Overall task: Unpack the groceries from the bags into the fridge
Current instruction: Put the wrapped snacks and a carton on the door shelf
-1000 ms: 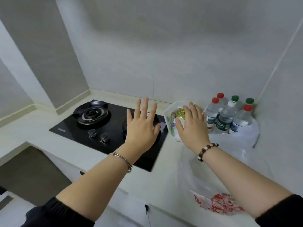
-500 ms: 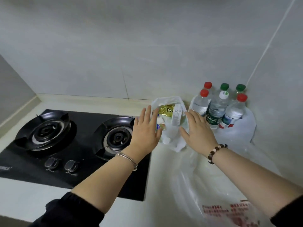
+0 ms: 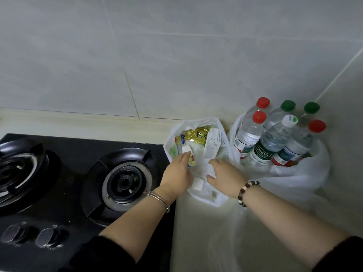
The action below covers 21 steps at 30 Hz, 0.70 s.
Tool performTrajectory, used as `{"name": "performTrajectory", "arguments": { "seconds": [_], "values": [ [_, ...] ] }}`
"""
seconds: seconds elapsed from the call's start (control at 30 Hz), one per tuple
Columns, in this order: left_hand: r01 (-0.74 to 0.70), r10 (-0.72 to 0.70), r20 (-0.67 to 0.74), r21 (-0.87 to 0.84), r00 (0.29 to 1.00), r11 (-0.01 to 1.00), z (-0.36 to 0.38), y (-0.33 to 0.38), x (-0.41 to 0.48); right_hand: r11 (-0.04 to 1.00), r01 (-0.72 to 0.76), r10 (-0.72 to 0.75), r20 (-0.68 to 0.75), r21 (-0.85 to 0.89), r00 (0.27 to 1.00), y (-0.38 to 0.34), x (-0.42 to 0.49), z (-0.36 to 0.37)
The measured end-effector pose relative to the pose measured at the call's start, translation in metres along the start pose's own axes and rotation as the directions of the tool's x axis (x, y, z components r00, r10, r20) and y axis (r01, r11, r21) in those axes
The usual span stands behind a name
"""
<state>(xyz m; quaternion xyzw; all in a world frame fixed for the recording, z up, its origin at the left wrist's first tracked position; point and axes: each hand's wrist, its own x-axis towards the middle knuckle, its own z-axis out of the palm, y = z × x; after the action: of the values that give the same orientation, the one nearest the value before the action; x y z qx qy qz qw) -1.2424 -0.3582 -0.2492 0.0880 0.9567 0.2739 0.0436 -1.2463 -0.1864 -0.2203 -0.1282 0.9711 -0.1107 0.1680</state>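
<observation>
white plastic bag gaping, gold pouch and carton inside | left hand flat, fingers straight | right hand same

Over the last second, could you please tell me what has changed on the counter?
The left hand and right hand came forward and down to the small bag. The left now reaches into its mouth, fingertips at a white cap; the right lies at its near edge. Neither has taken hold of anything. The bottles and the stove stayed as they were.
</observation>
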Motion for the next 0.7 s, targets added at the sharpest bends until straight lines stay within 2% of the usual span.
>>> {"name": "performTrajectory", "arguments": {
  "seconds": [0.13, 0.23, 0.3, 0.37, 0.47, 0.53, 0.6, 0.7],
  "values": [
    [0.058, -0.059, 0.085, 0.022, 0.995, 0.998, 0.015, -0.004, 0.024, 0.999, 0.005, 0.002, 0.158, -0.047, 0.987, -0.006, 0.018, 0.014],
    [0.050, -0.055, 0.092, 0.053, 0.994, 0.997, 0.021, -0.009, 0.036, 0.998, 0.015, -0.002, 0.190, -0.069, 0.982, -0.010, 0.028, 0.023],
    [0.010, -0.013, 0.039, 0.072, 0.999, 0.997, 0.022, -0.012, 0.041, 0.995, 0.042, -0.031, 0.124, -0.086, 0.992, -0.011, 0.032, 0.021],
    [-0.045, 0.048, -0.033, 0.085, 0.998, 0.995, 0.019, -0.013, 0.047, 0.985, 0.102, -0.108, -0.043, -0.139, 0.993, -0.007, 0.037, 0.014],
    [-0.106, 0.115, -0.086, 0.096, 0.990, 0.990, 0.017, -0.018, 0.068, 0.959, 0.120, -0.205, -0.341, -0.255, 0.918, 0.001, 0.046, -0.006],
    [-0.132, 0.140, -0.070, 0.112, 0.988, 0.985, 0.019, -0.020, 0.087, 0.963, 0.086, -0.199, -0.462, -0.256, 0.864, 0.004, 0.055, -0.018],
    [-0.141, 0.146, -0.013, 0.174, 0.989, 0.975, 0.021, -0.018, 0.104, 0.965, 0.054, -0.175, -0.480, -0.256, 0.860, 0.005, 0.062, -0.027],
    [-0.137, 0.125, 0.058, 0.271, 0.990, 0.953, 0.025, -0.010, 0.121, 0.964, 0.001, -0.112, -0.405, -0.264, 0.907, 0.009, 0.072, -0.030]
  ]
}}
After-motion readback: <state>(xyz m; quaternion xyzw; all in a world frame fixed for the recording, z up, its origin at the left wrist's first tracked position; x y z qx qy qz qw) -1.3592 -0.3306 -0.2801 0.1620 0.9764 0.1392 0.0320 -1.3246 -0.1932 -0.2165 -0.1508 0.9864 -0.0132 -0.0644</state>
